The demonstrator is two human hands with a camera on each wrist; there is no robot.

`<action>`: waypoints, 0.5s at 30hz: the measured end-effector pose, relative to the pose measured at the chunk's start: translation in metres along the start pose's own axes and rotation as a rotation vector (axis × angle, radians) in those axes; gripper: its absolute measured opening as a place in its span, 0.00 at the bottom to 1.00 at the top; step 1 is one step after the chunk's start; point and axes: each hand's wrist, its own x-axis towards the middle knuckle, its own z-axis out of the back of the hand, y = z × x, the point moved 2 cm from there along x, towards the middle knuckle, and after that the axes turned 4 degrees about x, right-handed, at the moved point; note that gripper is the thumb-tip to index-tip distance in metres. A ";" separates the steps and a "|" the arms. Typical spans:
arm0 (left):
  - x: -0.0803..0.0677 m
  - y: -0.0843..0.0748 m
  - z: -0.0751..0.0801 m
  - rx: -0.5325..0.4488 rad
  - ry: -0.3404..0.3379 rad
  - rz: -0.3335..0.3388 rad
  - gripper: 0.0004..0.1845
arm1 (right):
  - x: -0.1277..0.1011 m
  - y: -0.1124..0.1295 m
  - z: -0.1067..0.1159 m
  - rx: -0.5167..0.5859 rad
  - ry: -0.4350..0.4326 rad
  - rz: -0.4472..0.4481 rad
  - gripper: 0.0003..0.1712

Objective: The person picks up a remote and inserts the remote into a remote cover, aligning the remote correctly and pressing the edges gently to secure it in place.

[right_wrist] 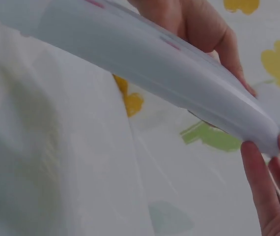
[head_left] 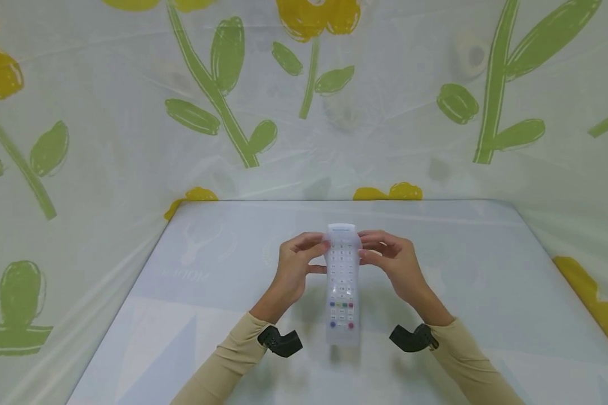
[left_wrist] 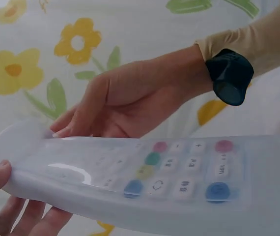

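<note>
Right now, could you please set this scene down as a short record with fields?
Object: remote control in a translucent cover, held above the table
Left hand: pinches the remote's left edge, near its far end
Right hand: pinches the opposite edge
Coloured buttons: nearer the person
Backdrop: sheet printed with yellow flowers
Sleeves: beige
</note>
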 end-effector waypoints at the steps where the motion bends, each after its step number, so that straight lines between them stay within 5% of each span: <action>1: 0.000 0.000 0.000 0.004 0.004 0.002 0.09 | 0.000 0.000 -0.001 -0.020 -0.013 0.025 0.12; 7: 0.003 0.000 -0.002 0.007 0.029 0.004 0.10 | 0.002 0.001 -0.005 -0.091 -0.104 0.103 0.07; 15: 0.005 -0.003 0.001 0.023 0.039 -0.033 0.08 | 0.008 -0.001 -0.010 -0.087 -0.094 0.029 0.10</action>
